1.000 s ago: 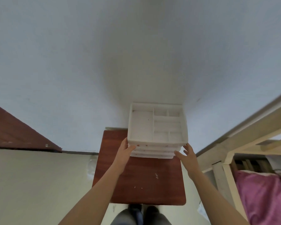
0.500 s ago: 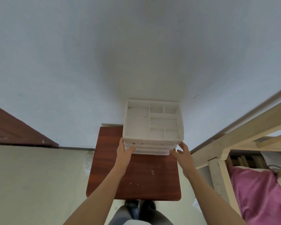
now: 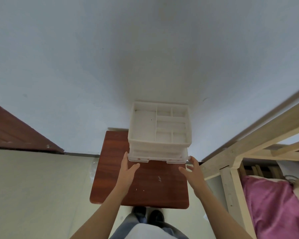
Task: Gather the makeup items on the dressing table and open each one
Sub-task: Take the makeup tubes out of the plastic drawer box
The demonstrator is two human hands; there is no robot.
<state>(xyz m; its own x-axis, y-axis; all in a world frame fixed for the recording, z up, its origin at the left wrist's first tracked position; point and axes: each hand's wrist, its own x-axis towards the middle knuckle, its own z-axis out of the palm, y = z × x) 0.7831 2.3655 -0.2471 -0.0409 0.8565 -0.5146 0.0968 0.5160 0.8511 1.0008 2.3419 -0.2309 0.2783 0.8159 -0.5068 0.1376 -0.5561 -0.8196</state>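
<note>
White organizer (image 3: pixel 160 125), drawer (image 3: pixel 156 155) slightly out; left hand (image 3: pixel 128 169) and right hand (image 3: pixel 194 172) touch its corners, fingers loose; no makeup gathered yet.

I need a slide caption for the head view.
The left hand and the right hand at the lower front corners of a white drawer organizer on a reddish-brown table.
</note>
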